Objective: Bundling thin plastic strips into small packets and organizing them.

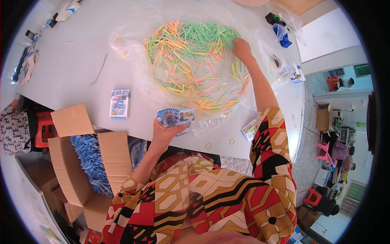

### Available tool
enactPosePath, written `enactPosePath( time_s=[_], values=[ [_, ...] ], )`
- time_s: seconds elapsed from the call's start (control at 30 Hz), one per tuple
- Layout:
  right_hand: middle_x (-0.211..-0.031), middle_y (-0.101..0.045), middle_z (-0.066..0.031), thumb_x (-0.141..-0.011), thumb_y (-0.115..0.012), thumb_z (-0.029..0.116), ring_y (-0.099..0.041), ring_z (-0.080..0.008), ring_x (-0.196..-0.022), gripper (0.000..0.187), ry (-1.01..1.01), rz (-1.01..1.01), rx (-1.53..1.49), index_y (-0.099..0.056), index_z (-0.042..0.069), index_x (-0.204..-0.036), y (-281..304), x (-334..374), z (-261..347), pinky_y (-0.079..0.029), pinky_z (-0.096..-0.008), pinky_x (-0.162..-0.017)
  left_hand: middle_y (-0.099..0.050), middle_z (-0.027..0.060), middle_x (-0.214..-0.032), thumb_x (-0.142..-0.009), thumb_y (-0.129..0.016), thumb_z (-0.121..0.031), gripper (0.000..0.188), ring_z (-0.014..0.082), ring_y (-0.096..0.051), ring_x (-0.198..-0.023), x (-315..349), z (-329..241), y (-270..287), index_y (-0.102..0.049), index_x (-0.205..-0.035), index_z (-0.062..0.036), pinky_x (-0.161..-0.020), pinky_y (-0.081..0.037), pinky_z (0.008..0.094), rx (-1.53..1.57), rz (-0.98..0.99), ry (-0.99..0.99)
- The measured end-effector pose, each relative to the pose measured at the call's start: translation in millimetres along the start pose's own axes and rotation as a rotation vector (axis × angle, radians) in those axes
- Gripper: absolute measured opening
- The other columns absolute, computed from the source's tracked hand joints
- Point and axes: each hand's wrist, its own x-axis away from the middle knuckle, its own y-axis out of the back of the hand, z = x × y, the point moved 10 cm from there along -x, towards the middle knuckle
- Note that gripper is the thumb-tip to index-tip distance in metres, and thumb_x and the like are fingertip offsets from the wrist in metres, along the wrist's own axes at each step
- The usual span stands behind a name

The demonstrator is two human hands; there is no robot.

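Observation:
My left hand (162, 135) is closed round a small blue-and-white plastic packet (175, 116), its mouth facing away from me at the near side of the table. Beyond it, a wide heap of thin green, yellow and orange sticks (207, 36) lies on a spread clear plastic sheet (156, 95). At the heap's far right edge, my right hand (242, 49) has its fingers curled together against the green sticks. Its fingertips are partly hidden, so what they hold does not show.
A filled-looking packet (120, 103) lies to the left, another packet (248, 130) by my right sleeve. An open cardboard box (67, 171) holds bunched blue packets (91, 162). Rubber bands (232, 141) lie near the front edge. A blue tape dispenser (282, 35) stands far right.

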Motion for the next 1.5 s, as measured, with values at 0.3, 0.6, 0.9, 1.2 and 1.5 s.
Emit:
enactPosePath(
  time_s=[0.3, 0.6, 0.9, 1.2, 1.5],
  values=[
    [-0.068, -0.06, -0.0048, -0.074, -0.064, 0.017, -0.058, -0.0123, -0.06, 0.019, -0.315, 0.047, -1.018, -0.062, 0.001, -0.084, 38.2, 67.7, 7.4, -0.047, -0.0263, -0.058, -0.062, 0.006, -0.09, -0.068, -0.07, 0.005, 0.03, 0.0134, -0.06, -0.081, 8.6, 1.9, -8.7, -0.057, -0.094, -0.0009, -0.071, -0.05, 0.027, -0.088, 0.014, -0.024],
    [-0.064, -0.052, -0.0029, -0.078, -0.061, 0.011, -0.042, -0.0061, -0.056, 0.009, 0.052, 0.0, -0.703, -0.06, 0.005, -0.085, 39.2, 133.3, 78.6, -0.037, -0.0234, -0.051, -0.062, 0.0056, -0.086, -0.065, -0.071, 0.007, 0.029, 0.0143, -0.061, -0.08, 8.9, -17.2, -25.5, -0.056, -0.089, -0.0015, -0.072, -0.05, 0.0282, -0.123, 0.055, -0.129],
    [-0.075, -0.054, 0.0032, -0.08, -0.061, 0.007, -0.048, -0.0039, -0.066, 0.007, -0.022, 0.293, -1.389, -0.058, 0.004, -0.086, 168.1, 170.5, 171.8, -0.04, -0.0191, -0.058, -0.063, 0.0063, -0.089, -0.067, -0.072, 0.002, 0.031, 0.0118, -0.06, -0.079, 2.7, -5.8, -26.4, -0.059, -0.094, 0.0005, -0.072, -0.049, 0.0259, -0.219, 0.029, -0.117],
    [-0.074, -0.055, 0.0037, -0.08, -0.061, 0.006, -0.047, -0.0023, -0.066, 0.009, 0.116, 0.434, -1.191, -0.056, 0.005, -0.087, 178.9, 190.7, 203.4, -0.039, -0.0186, -0.059, -0.064, 0.0028, -0.083, -0.067, -0.072, -0.001, 0.025, 0.0083, -0.059, -0.074, 2.0, -9.0, -49.3, -0.062, -0.09, -0.0015, -0.069, -0.048, 0.0238, -0.186, 0.099, -0.097],
    [-0.073, -0.054, 0.0039, -0.08, -0.062, 0.008, -0.045, -0.0024, -0.064, 0.009, 0.109, 0.466, -1.116, -0.056, 0.005, -0.086, 180.5, 191.3, 210.5, -0.038, -0.0191, -0.058, -0.063, 0.0005, -0.078, -0.07, -0.071, -0.006, 0.017, 0.0049, -0.056, -0.07, 2.5, -11.5, -48.8, -0.064, -0.085, -0.0014, -0.063, -0.045, 0.0208, -0.186, 0.124, -0.148]
  ],
)
